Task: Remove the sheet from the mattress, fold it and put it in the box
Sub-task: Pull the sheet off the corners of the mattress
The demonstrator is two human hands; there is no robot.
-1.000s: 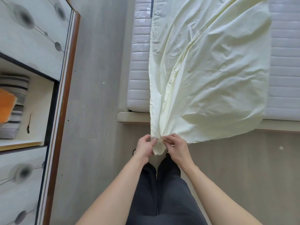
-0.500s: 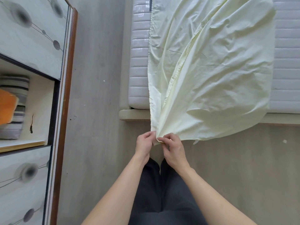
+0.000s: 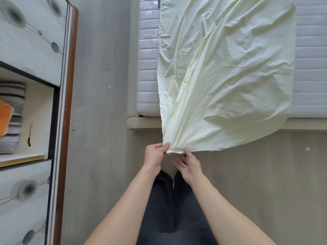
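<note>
A pale yellow sheet (image 3: 228, 71), folded over itself and creased, lies across the white quilted mattress (image 3: 311, 68) and hangs past the foot of the bed frame (image 3: 143, 123). My left hand (image 3: 154, 154) pinches the sheet's near corner between thumb and fingers. Just below the hanging edge, my right hand (image 3: 190, 166) has its fingers spread and relaxed, one fingertip touching the fabric and holding none of it. No box is in sight.
A wardrobe (image 3: 35, 41) with a brown edge stands on the left, its open shelf holding striped folded fabric (image 3: 13, 117) and an orange item (image 3: 5, 119). Grey floor (image 3: 100, 103) runs between wardrobe and bed. My dark trousers (image 3: 173, 209) are below.
Both hands pinched the sheet's corner before. Now my right hand has let go and spread its fingers, and the sheet's edge has been lifted a little towards the bed.
</note>
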